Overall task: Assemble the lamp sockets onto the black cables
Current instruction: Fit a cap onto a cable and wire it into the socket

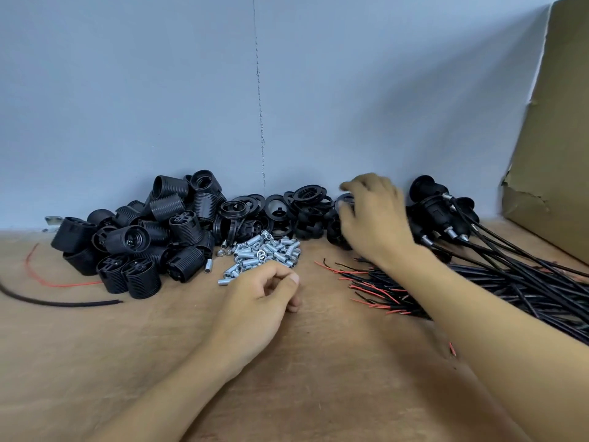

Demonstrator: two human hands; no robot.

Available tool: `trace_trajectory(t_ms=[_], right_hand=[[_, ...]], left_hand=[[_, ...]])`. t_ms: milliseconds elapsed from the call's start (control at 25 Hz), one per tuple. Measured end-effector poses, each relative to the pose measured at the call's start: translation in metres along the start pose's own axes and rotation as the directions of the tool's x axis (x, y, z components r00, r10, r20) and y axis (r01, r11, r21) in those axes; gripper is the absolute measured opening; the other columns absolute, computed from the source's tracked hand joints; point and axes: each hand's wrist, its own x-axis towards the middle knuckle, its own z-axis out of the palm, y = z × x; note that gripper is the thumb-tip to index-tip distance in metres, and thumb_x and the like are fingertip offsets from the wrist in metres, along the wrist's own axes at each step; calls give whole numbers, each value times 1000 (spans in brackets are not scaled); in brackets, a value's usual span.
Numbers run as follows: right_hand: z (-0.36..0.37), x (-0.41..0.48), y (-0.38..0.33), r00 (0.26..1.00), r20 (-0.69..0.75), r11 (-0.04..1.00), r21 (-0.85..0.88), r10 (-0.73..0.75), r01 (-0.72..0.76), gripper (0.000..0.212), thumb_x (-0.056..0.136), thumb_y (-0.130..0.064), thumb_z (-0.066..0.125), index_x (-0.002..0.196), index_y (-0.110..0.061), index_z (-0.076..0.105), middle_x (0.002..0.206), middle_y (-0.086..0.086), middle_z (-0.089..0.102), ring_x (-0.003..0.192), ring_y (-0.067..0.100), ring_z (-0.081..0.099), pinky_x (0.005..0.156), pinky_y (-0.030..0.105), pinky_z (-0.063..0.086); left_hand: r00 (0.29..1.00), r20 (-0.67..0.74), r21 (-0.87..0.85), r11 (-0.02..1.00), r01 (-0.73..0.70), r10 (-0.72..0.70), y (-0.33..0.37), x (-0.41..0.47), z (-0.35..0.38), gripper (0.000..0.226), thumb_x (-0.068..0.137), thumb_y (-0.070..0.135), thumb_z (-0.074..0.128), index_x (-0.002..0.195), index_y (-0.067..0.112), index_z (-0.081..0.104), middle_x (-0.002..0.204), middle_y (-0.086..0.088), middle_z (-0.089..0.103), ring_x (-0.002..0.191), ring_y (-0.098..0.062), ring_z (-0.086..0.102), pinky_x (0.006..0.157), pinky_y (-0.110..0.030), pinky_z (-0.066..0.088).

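Lamp sockets (137, 237) are lying in a heap at the back left of the desk (95, 362), well apart from either hand. The right hand (373, 218) is reaching over the pile of black caps and rings (296, 205) at the back centre, its fingers bending down into the parts. Blur is hiding its grip, so I cannot tell whether it is closing on a piece. The left hand (264, 298) is resting on the desk just beside the metal tubes (264, 253), fingers curling in with the thumb against the forefinger. Whether that grip is pinching a tube I cannot tell. The black cables (510, 291) are lying under the right forearm, bare ends pointing towards the middle. This is looking like the gathering of parts for a fresh socket. The next move is probably calling for lifting out one cap alone, then drawing a single cable free of the bundle without tangling.
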Motion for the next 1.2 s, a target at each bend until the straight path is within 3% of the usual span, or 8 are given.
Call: trace_trajectory(t_ms=[200, 440, 600, 760, 920, 1200], right_hand=[[32, -36, -37, 963, 250, 994, 1, -102, 105, 40, 99, -33, 51, 136, -21, 57, 136, 3, 51, 130, 25, 41, 106, 41, 29], [30, -40, -38, 949, 291, 992, 26, -123, 121, 34, 98, -31, 53, 130, -25, 62, 130, -3, 59, 128, 20, 41, 105, 38, 26], [20, -50, -44, 925, 335, 982, 116, -180, 149, 33, 101, -29, 51, 132, -29, 60, 128, -6, 60, 124, 19, 45, 104, 37, 28], [7, -58, -56, 918, 309, 963, 185, -248, 198, 33, 100, -32, 54, 131, -29, 61, 125, -7, 60, 121, 18, 47, 102, 36, 29], [5, -70, -73, 875, 351, 939, 209, -332, 273, 31, 96, -32, 59, 126, -30, 65, 117, -6, 62, 118, 20, 52, 97, 35, 38], [7, -75, -73, 873, 389, 951, 216, -293, 223, 30, 99, -39, 55, 124, -28, 67, 116, -4, 61, 117, 19, 51, 100, 38, 41]], left_hand=[[995, -71, 159, 986, -52, 64, -1, -2, 1, 22, 87, 6, 72, 80, 26, 70, 77, 13, 69, 70, 2, 59, 65, -8, 44], [985, -50, 360, 923, -135, 163, -5, 1, 2, 35, 80, -5, 68, 79, 29, 66, 81, 10, 63, 74, 1, 57, 63, -8, 41], [955, -141, 491, 856, -161, 260, -5, 2, -10, 37, 73, -7, 63, 88, 27, 62, 81, 10, 55, 81, -5, 52, 69, -8, 39], [921, -346, 566, 823, 51, 181, -9, 8, -37, 37, 73, 5, 67, 98, 27, 51, 91, 12, 48, 94, -17, 52, 73, -34, 43], [927, -363, 610, 776, 160, 95, -9, 6, -36, 33, 76, 18, 67, 100, 29, 47, 99, 11, 44, 100, -18, 51, 74, -31, 35], [933, -357, 598, 776, 200, 35, -12, 6, -41, 31, 81, 16, 61, 103, 28, 43, 102, 8, 40, 97, -19, 48, 78, -32, 35]])
